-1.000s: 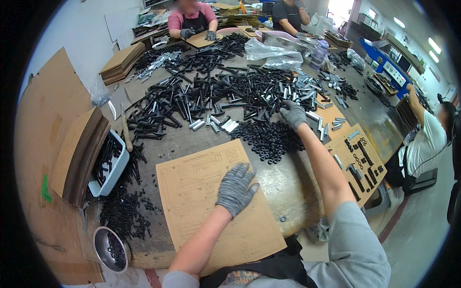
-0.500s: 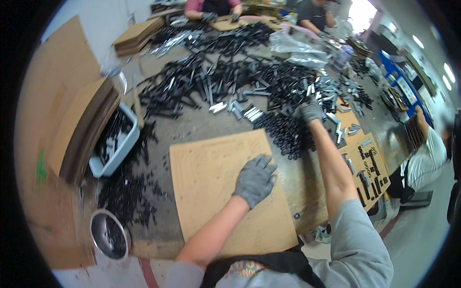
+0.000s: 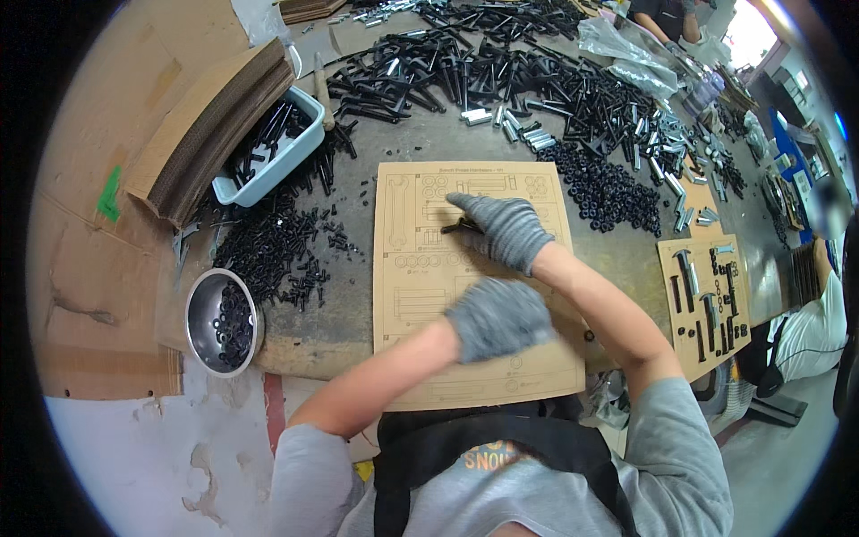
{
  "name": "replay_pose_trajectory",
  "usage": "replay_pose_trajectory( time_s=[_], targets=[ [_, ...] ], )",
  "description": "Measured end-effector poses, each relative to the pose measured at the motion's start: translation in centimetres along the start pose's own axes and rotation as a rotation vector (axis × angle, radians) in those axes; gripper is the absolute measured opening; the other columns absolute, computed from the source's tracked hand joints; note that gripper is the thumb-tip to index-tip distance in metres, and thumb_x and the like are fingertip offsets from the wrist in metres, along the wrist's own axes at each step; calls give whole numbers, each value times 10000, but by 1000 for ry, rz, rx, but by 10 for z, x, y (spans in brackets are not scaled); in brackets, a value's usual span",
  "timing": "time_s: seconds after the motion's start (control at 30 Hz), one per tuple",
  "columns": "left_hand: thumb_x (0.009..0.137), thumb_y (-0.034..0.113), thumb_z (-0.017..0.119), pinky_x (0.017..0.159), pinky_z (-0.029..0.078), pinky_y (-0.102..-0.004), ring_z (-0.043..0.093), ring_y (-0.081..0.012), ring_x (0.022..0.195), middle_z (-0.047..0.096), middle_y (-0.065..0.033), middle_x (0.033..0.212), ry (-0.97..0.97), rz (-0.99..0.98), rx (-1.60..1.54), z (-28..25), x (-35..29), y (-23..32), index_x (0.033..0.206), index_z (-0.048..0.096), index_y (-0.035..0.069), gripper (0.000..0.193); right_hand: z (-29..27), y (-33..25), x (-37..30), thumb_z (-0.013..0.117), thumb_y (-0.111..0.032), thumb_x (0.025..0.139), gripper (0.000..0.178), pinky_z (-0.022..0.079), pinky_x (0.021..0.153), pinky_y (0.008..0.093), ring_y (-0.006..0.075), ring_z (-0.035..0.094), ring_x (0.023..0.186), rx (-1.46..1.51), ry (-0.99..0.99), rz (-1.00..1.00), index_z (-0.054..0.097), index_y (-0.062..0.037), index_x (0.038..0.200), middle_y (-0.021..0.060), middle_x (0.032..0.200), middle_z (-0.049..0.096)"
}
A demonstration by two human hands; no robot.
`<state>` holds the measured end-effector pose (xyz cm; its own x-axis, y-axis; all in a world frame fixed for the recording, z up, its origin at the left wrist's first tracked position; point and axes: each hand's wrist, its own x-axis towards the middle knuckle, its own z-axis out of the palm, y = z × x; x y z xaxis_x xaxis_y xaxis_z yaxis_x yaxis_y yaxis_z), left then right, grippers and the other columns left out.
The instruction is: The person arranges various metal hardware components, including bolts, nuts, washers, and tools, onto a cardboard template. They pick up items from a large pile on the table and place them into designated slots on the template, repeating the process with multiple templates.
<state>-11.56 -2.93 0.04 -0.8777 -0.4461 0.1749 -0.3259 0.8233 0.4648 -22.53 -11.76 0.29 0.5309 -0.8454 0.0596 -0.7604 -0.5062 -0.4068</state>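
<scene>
A flat cardboard sheet point(image 3: 412, 345) printed with outlines of a wrench, rings and bolts lies on the table in front of me. Over its upper part, my gloved right hand point(image 3: 506, 233) holds small black hardware point(image 3: 460, 225) under its fingers. One finger reaches out to the left, and the exact kind of part does not show. Smeared by motion, my gloved left hand point(image 3: 503, 320) hovers over the middle of the sheet, its fingers unclear. Black nuts point(image 3: 617, 192) are heaped just beyond the sheet's right edge.
Long black bolts point(image 3: 456, 72) and silver sleeves point(image 3: 528, 125) cover the table's far side. Left are a light-blue bin point(image 3: 291, 152), small black screws point(image 3: 277, 251) and a metal bowl point(image 3: 192, 313) of black parts. A filled hardware card point(image 3: 680, 327) lies right. Another person point(image 3: 667, 20) sits opposite.
My right hand has come from the nut heap to above the sheet, now with black hardware in it. My left hand has lifted off the sheet. The view has tilted down.
</scene>
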Motion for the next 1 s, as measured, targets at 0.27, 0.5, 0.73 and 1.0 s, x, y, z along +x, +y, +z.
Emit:
replay_pose_trajectory(
  time_s=[0.27,0.5,0.73,1.0],
  targets=[
    [864,253,598,862,496,-395,605,-262,1011,642,-88,1079,415,-346,307,-35,-35,-80,1035,643,88,241,9,26,-14,638,-189,842,244,504,828,412,336,635,916,213,87,50,652,-103,1070,126,984,668],
    [869,228,594,814,501,-388,610,-275,965,631,-119,1029,282,-400,383,-27,-48,-100,969,637,73,189,-10,22,-32,597,-143,832,146,503,792,418,325,631,879,-79,73,220,657,-96,956,138,905,651],
    [880,225,566,811,487,-410,613,-303,915,633,-121,944,325,-512,195,-63,-47,-123,955,651,91,175,0,4,-22,626,-89,790,117,509,722,417,352,627,790,-45,135,113,639,-82,906,150,846,643],
    [793,190,696,766,491,-393,612,-310,864,619,-119,884,335,-475,126,-53,-39,-124,935,667,79,182,-10,43,-2,596,-235,826,404,507,830,437,374,641,892,240,197,113,577,-104,1208,205,966,666]
  ],
)
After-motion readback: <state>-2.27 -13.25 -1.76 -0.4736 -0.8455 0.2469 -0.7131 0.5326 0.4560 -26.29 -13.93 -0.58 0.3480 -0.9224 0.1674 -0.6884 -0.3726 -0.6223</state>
